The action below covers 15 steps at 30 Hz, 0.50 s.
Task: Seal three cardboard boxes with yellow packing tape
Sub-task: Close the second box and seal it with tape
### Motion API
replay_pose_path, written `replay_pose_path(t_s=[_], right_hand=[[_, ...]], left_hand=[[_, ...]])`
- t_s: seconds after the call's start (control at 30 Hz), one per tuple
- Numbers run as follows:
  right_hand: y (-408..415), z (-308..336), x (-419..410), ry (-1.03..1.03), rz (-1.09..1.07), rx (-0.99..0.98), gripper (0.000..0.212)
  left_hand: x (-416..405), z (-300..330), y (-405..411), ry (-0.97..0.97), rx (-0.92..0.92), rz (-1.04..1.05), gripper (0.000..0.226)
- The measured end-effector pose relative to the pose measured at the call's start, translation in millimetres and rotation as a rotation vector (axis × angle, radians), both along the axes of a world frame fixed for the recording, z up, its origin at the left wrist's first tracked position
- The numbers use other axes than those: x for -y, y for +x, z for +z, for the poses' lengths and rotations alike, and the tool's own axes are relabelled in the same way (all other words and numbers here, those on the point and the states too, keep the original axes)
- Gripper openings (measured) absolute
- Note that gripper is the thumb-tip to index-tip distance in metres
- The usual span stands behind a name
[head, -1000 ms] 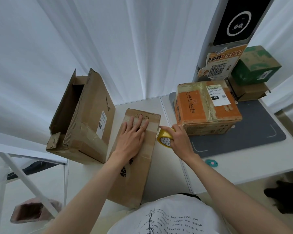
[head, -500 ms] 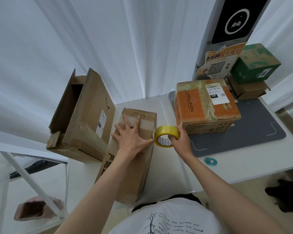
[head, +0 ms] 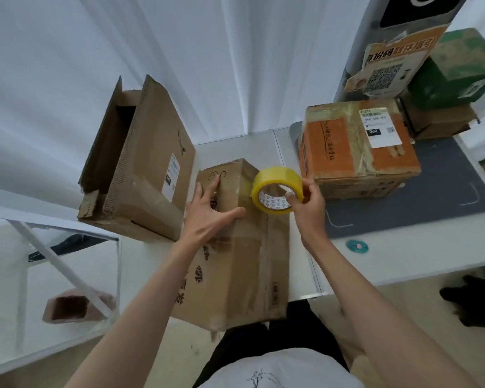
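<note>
Head view: the left hand (head: 207, 217), fingers spread, is pressing on the long box (head: 235, 247) lying on the table (head: 403, 253). The right hand (head: 305, 203) is pinching the tape roll (head: 276, 189) by its rim, raised over the box's far end. The cardboard is probably light and dentable, so it is best steadied near a corner.

head view, looking down, close in
</note>
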State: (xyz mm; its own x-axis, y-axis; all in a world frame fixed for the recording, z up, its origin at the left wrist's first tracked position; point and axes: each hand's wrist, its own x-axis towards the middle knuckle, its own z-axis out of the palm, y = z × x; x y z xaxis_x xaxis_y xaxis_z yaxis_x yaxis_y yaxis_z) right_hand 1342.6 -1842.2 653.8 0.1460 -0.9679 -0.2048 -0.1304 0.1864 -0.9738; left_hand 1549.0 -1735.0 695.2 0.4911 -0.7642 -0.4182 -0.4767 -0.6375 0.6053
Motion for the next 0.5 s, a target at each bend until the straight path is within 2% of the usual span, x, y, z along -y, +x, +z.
replay_pose_path(t_s=[0.1,0.27,0.37,0.5], right_hand=[[2.2,-5.3,-3.8,-0.176,0.109,-0.067,0.033],[10.5,-24.2,-14.6,-0.29,0.279,-0.19,0.038],[25.7,-37.9,-13.8,-0.331,0.388,-0.238,0.04],[44.4,-57.4,-24.1,-0.361,0.504,-0.257,0.046]], left_hand=[[-12.4,-25.4,1.8,-0.079,-0.246,0.075,0.106],[-32.0,-73.1,2.0,-0.162,-0.584,0.16,0.088],[-40.4,-95.5,7.6,-0.148,-0.68,0.199,0.074],[-51.6,-117.8,10.9,-0.088,-0.698,0.238,0.06]])
